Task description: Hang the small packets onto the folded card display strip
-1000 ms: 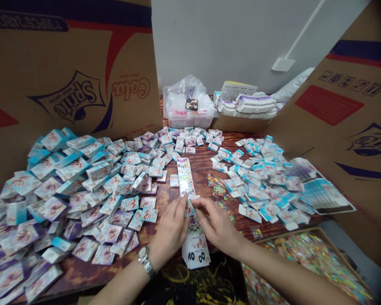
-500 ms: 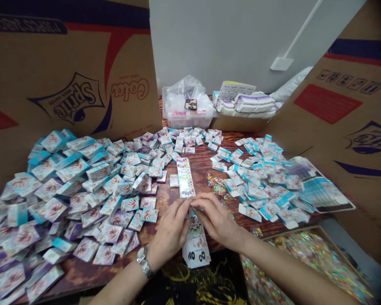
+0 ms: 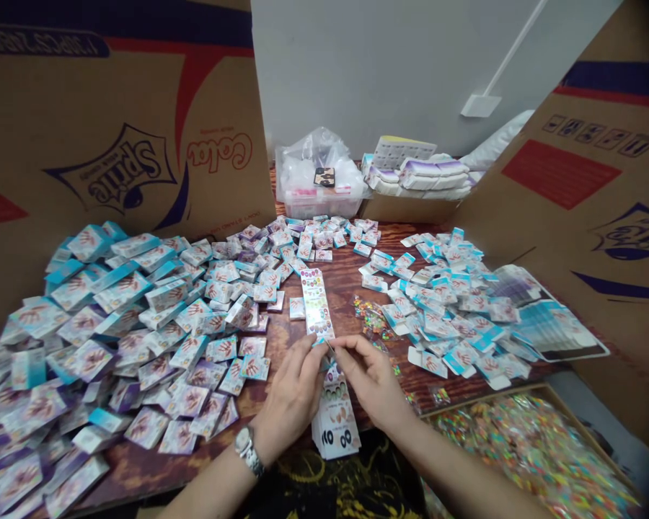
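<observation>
Both hands meet above a stack of printed sticker sheets (image 3: 335,432) at the table's front edge. My left hand (image 3: 297,382), with a watch on its wrist, has its fingers closed round a small blue-and-white box (image 3: 322,343), mostly hidden by the fingers. My right hand (image 3: 371,375) pinches at the box's right side; what its fingertips hold is too small to make out. Beyond the hands lies a printed strip (image 3: 316,299). Small packets of coloured pieces (image 3: 372,316) lie to its right.
A large heap of small boxes (image 3: 156,303) covers the left. More boxes (image 3: 443,288) lie at the right, beside flat stacked cartons (image 3: 552,324). A tray of coloured packets (image 3: 524,440) stands at lower right. Cardboard walls (image 3: 140,94) and a plastic-covered tub (image 3: 321,205) stand behind.
My right hand's fingers have shifted slightly and drawn a little apart from my left fingertips. More blue of the small box shows. The tray at lower right is less covered by my right forearm.
</observation>
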### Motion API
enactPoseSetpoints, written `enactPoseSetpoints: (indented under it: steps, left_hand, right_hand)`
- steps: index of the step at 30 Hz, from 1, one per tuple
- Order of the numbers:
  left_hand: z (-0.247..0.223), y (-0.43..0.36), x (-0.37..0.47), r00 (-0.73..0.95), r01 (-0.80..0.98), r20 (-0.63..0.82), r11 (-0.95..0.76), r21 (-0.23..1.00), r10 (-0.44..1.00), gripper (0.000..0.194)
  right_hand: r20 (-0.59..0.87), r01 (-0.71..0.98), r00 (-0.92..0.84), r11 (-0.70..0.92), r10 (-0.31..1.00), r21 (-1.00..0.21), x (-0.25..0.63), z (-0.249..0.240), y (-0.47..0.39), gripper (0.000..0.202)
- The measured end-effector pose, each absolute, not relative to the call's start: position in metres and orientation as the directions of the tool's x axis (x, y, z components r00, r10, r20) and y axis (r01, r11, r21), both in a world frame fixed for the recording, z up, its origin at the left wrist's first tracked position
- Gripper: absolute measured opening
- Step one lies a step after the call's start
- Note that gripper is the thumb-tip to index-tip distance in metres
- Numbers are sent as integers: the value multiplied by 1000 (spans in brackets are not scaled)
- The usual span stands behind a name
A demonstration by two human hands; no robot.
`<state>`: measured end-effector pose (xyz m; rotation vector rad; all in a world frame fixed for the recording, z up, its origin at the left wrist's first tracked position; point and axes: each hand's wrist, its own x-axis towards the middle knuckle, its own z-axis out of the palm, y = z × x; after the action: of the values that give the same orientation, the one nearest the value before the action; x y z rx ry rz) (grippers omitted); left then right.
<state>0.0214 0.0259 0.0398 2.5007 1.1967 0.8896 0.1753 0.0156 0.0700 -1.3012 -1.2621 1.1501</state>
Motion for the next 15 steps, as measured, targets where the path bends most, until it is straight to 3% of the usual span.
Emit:
enactPoseSetpoints:
  steps: [3, 5, 9, 15]
  left_hand:
    - [36, 25, 22, 456, 633, 466, -644, 429, 758, 56]
    - [34, 25, 23, 435, 663, 471, -627, 410, 768, 63]
    - [31, 24, 26, 424, 707, 436, -591, 388, 794, 65]
    - [27, 22, 28, 425, 777, 422, -562, 284, 801, 70]
  right_hand:
    - [-46, 10, 80, -47, 996, -999, 172, 69, 20, 15]
    - [-43, 36, 106, -47, 993, -998, 171, 66, 24, 13]
    - [48, 231, 131, 16, 990, -973, 170, 65, 26, 8]
    - [354, 515, 13, 297, 935, -804, 165, 73, 17, 21]
